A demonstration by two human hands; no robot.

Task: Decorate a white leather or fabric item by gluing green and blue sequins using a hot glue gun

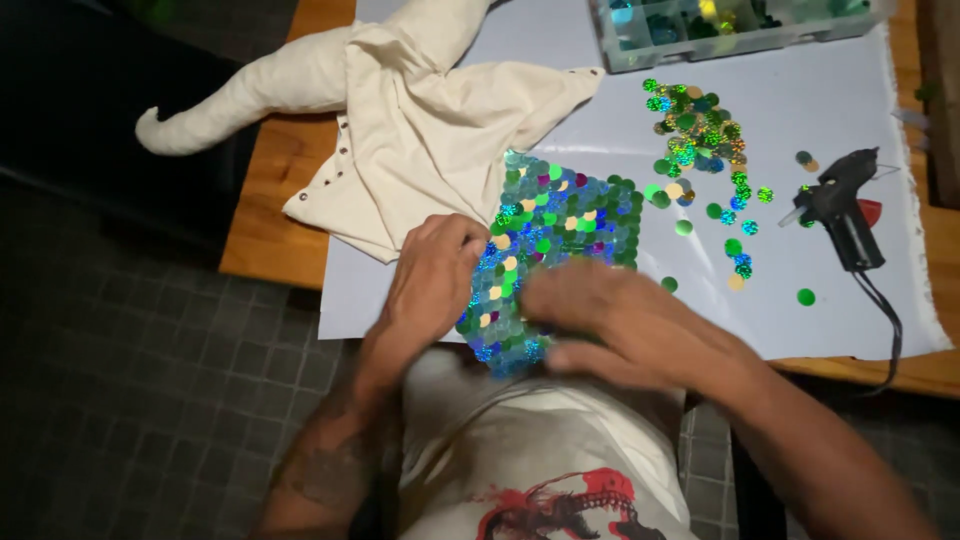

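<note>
We are working over a white plastic sheet (820, 110) covering a wooden table (275, 215) above dark floor tiles (150, 350), a cream fabric garment (420, 130) lying leftward. Our left hand (432, 285) and right hand (615, 325) are pressing loosely curled fingers onto the patch of green, blue and gold sequins (560, 240), while loose sequins (700, 150) and a black glue gun (845, 210) are sitting rightward.

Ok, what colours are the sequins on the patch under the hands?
Mostly green and blue, with some purple and pale gold, overlapping like scales on the sequin patch; head view shows it best.

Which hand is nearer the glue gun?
Right. The right hand lies on the sequin patch, left of the glue gun; the left hand is farther, at the patch's far edge.
</note>
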